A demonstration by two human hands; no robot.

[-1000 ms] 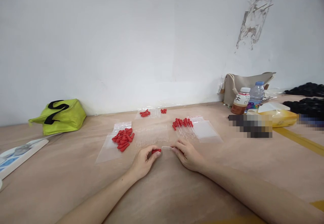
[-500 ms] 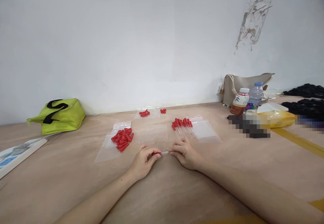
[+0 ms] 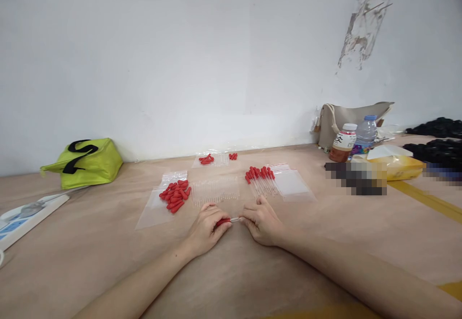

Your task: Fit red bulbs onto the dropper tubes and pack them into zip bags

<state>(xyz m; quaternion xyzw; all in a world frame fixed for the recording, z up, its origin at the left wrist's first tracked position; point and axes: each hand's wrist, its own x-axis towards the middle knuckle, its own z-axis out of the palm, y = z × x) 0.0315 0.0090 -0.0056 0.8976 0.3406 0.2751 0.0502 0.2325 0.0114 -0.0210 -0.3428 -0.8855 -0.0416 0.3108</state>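
Between thumb and fingers, my left hand [image 3: 209, 225] pinches a red rubber bulb [image 3: 223, 222]. A thin clear dropper tube [image 3: 234, 219] runs from the bulb's end to my right hand [image 3: 260, 220], whose closed fingertips grip its other end. Loose red bulbs [image 3: 176, 195] lie piled on a clear plastic bag [image 3: 153, 215] beyond my left hand. A row of clear tubes [image 3: 215, 190] is spread just past both hands. Beyond my right hand, several droppers with red bulbs [image 3: 260, 175] lie side by side, next to another clear bag [image 3: 298, 186].
Against the wall are a small bag of red bulbs [image 3: 206, 159] and more tubes. A lime-green bag [image 3: 92, 165] and a power strip [image 3: 34, 218] are at the left. At the right stand a brown drink bottle [image 3: 342, 143], a clear bottle [image 3: 366, 133], a beige bag [image 3: 355, 113] and a yellow tissue pack [image 3: 400, 167].
My right fingers have shifted slightly along the tube and curled in more. The left fingers have rolled forward a little over the red bulb. The view has tilted slightly.
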